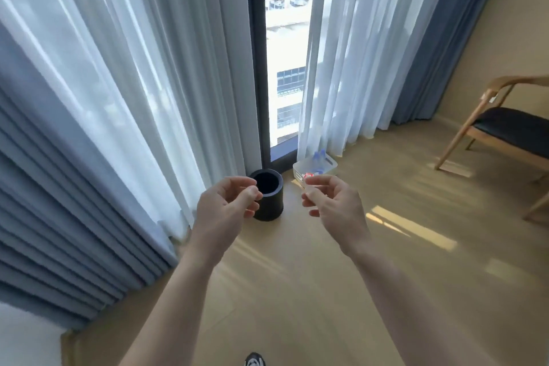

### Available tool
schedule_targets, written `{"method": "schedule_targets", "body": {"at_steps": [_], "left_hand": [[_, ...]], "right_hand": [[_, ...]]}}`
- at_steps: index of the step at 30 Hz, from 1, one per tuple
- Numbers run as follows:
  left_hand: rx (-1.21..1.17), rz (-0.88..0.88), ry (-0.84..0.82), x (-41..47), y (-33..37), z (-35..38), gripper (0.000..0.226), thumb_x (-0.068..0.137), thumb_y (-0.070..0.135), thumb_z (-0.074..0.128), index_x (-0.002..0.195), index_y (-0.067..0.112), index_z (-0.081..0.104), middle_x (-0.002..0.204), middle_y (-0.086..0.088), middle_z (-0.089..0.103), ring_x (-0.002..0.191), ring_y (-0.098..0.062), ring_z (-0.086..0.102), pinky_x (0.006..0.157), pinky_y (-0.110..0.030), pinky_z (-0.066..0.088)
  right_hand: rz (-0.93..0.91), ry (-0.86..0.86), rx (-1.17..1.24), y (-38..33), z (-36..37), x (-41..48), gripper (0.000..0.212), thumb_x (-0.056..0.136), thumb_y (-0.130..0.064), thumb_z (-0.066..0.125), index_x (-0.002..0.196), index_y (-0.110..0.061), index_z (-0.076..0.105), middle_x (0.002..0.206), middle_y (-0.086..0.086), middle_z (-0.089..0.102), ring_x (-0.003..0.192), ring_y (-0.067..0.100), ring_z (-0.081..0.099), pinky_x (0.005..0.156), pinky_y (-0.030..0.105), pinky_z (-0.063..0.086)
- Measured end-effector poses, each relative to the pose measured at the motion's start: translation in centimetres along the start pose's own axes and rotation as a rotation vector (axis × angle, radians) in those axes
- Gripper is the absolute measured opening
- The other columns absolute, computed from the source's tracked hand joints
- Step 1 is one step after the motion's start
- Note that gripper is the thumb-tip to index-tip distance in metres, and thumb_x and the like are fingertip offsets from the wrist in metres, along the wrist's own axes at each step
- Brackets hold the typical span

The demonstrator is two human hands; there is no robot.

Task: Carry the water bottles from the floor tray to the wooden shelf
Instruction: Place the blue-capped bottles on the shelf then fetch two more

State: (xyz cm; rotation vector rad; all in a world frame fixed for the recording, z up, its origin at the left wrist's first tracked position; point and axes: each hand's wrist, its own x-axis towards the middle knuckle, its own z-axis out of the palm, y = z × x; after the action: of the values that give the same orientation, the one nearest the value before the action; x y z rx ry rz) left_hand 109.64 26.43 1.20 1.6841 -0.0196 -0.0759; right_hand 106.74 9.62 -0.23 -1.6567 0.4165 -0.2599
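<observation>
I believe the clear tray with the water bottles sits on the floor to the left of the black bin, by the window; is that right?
Not quite: in the head view the clear tray with the water bottles sits on the floor to the right of the black bin, by the window.

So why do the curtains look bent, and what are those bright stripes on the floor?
Head view: the wide-angle lens bows the sheer white curtains outward; sunlight through the window lays glare stripes on the pale wooden floor; the clear plastic floor tray looks softly blurred.
</observation>
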Motion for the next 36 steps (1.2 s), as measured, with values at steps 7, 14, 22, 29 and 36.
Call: {"method": "schedule_targets", "body": {"at_steps": [7, 14, 22, 29, 36], "left_hand": [[0.035, 0.039, -0.218, 13.1, 1.2, 3.8, 0.013, 0.088, 0.005, 0.059, 0.082, 0.013, 0.067, 0.072, -0.005, 0.071, 0.058, -0.008, 0.062, 0.057, -0.015, 0.053], [0.107, 0.051, -0.390, 21.5, 1.4, 11.5, 0.015, 0.087, 0.008, 0.061, 0.079, 0.019, 0.068, 0.063, 0.005, 0.070, 0.057, -0.004, 0.063, 0.068, -0.030, 0.056], [0.176, 0.061, -0.248, 32.6, 2.6, 20.0, 0.009, 0.088, 0.008, 0.061, 0.087, 0.013, 0.068, 0.074, -0.005, 0.072, 0.067, -0.018, 0.065, 0.072, -0.036, 0.055], [0.187, 0.019, -0.146, 40.7, 4.2, 28.7, 0.010, 0.088, 0.011, 0.061, 0.095, 0.011, 0.068, 0.080, -0.007, 0.073, 0.072, -0.020, 0.066, 0.071, -0.031, 0.058], [0.192, -0.053, -0.170, 48.3, 3.2, 36.1, 0.008, 0.088, 0.012, 0.061, 0.092, 0.015, 0.067, 0.082, -0.007, 0.072, 0.071, -0.018, 0.066, 0.068, -0.026, 0.057]], "right_hand": [[0.044, 0.211, 0.051, -1.2, 0.4, 9.9, 0.014, 0.086, -0.009, 0.058, 0.083, -0.021, 0.063, 0.075, 0.003, 0.067, 0.067, 0.015, 0.062, 0.065, 0.028, 0.052], [0.099, 0.363, 0.105, 0.3, -3.4, 18.7, 0.014, 0.086, -0.006, 0.055, 0.086, -0.018, 0.063, 0.078, 0.005, 0.067, 0.065, 0.013, 0.063, 0.063, 0.027, 0.051], [0.069, 0.258, 0.135, 0.5, -8.6, 35.1, 0.013, 0.088, -0.010, 0.055, 0.090, -0.021, 0.062, 0.081, 0.001, 0.069, 0.069, 0.009, 0.064, 0.069, 0.026, 0.054], [0.101, 0.187, 0.131, 0.2, -14.6, 46.9, 0.015, 0.087, -0.008, 0.054, 0.097, -0.016, 0.062, 0.076, -0.001, 0.067, 0.061, 0.004, 0.064, 0.057, 0.020, 0.053], [0.169, 0.175, 0.087, 1.8, -18.6, 55.6, 0.016, 0.086, -0.008, 0.055, 0.100, -0.012, 0.064, 0.084, 0.004, 0.068, 0.067, 0.010, 0.065, 0.070, 0.035, 0.055]]}}
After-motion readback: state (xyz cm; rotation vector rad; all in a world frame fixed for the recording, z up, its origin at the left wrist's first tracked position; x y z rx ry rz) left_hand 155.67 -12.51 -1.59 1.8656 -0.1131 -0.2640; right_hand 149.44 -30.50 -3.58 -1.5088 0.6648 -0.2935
